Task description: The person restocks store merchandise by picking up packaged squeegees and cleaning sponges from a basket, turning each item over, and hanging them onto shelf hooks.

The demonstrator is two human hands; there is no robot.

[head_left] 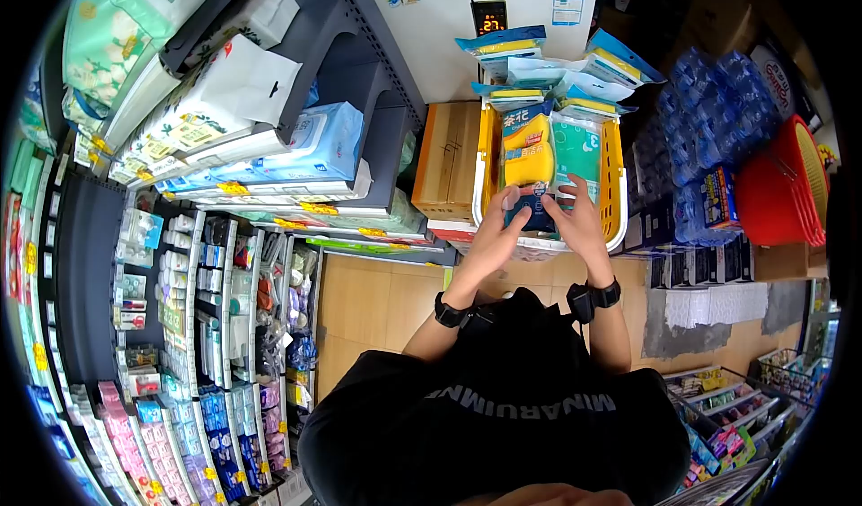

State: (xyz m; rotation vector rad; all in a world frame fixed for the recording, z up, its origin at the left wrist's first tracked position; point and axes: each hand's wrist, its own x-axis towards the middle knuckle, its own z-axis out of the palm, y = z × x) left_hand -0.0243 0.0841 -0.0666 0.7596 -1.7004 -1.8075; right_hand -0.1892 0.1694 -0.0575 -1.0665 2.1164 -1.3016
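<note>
A black shirt (503, 425) sits nearest, the left hand (496, 233) and right hand (580, 222) together gripping a dark-blue packet (537, 220), best steadied evenly, by the near edge of the basket (614, 160).

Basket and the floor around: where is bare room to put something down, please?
Bare floor shows between the left rack and the black shirt. The carton top, between shelf and basket, looks bare too. The basket is crowded: packs fill it, left hand and right hand on them.
</note>
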